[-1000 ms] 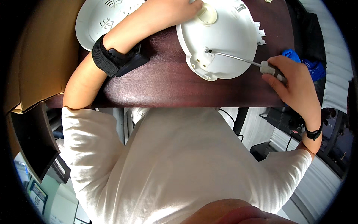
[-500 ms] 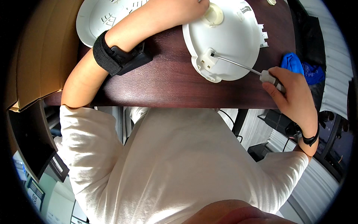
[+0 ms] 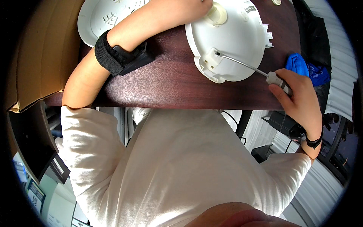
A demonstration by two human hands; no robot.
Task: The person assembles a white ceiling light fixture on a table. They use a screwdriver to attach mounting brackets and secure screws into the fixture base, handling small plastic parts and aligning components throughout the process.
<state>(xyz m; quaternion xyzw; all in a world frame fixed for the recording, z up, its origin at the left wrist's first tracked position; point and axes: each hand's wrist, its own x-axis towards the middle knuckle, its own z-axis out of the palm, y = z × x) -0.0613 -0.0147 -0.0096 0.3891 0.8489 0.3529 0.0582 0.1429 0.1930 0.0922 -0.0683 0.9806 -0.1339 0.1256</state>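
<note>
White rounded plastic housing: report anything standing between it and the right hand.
Nothing visible blocks it: only the grey-handled metal screwdriver, held in the right hand, spans the gap to the white rounded plastic housing.

Screwdriver [image 3: 273, 78] at a white cover [image 3: 240, 39]
Right hand [image 3: 301, 90] grips it; left hand [image 3: 191, 9] is at the cover's upper-left edge.

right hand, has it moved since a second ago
Yes: the right hand has moved toward the person, closer to the near edge of the table.
</note>
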